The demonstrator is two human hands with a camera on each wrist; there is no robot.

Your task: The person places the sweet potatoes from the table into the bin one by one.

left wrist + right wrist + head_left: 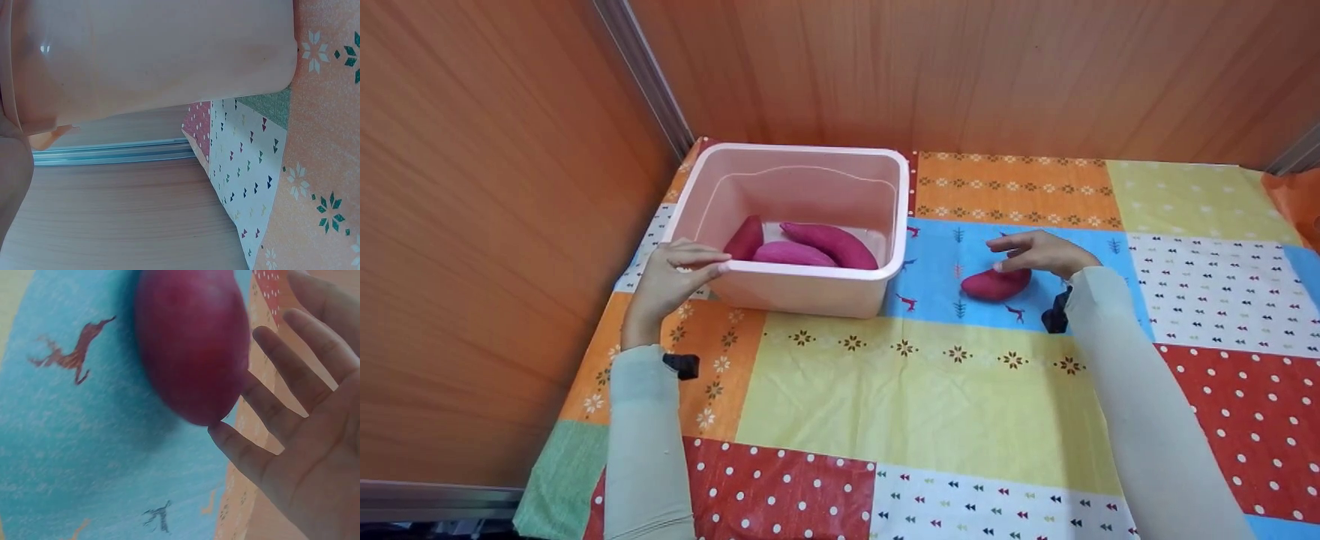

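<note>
A pink plastic tub point(810, 292) stands at the back left of the patchwork cloth, with three purple sweet potatoes point(810, 247) lying inside it. My left hand point(690, 266) grips the tub's near left corner, thumb laid over the rim. The left wrist view is filled by the tub's outer wall point(146, 56), with part of the hand at the left edge. A dark red sweet potato point(996, 285) lies on a blue patch right of the tub. My right hand point(1031, 251) hovers just over it, fingers point(281, 365) straight and spread, one fingertip touching the sweet potato's point(191, 343) end.
Orange wood-grain walls point(495, 225) close in the left and back sides, meeting at a metal corner strip point(649, 75). The patchwork cloth point(922, 397) covers the table; its left edge point(547, 450) runs close to the wall.
</note>
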